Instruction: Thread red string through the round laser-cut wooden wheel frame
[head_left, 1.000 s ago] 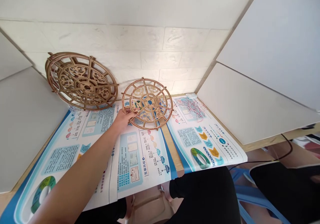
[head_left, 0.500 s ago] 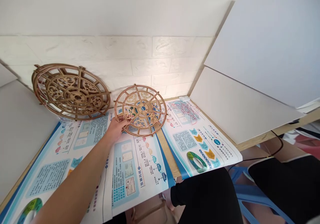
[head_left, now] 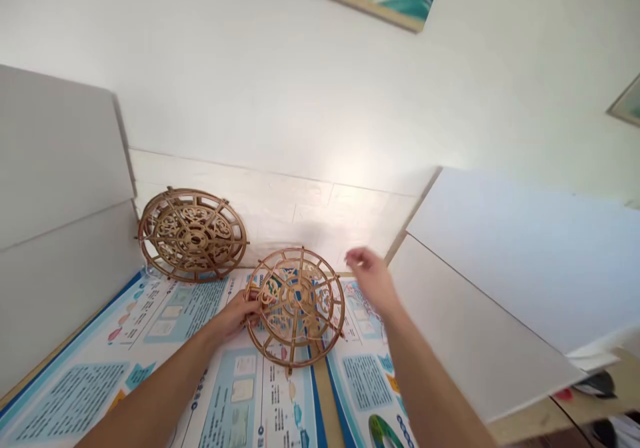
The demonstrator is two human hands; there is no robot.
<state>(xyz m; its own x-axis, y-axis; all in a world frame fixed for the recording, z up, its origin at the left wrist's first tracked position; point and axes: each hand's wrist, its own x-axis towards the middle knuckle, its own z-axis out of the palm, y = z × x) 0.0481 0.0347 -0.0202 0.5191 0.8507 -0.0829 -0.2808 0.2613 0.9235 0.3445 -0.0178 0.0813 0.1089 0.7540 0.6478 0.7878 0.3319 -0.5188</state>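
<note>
My left hand point(head_left: 237, 315) is closed on the left rim of a round openwork wooden wheel point(head_left: 299, 280), tilted up above the posters. The wheel has spokes, a central hub and scrollwork panels, and pale threads run across it. To its right my right hand point(head_left: 373, 276) is raised, fingers drawn together; blur hides whether a thread is between them. Below and behind that hand lies a tangle of red and white thread point(head_left: 369, 307), partly covered. A stack of similar wooden wheels point(head_left: 195, 238) leans against the wall at the left.
Printed posters point(head_left: 170, 315) cover the tabletop, with a wooden strip point(head_left: 327, 395) showing between them. White boards stand at the left point(head_left: 65, 288) and right point(head_left: 480, 321). The wall point(head_left: 280, 201) closes off the back; a framed picture point(head_left: 420, 8) hangs above.
My right hand has come into view and risen beside the wheel. My left hand still grips the wheel. The camera has tilted up, showing more wall.
</note>
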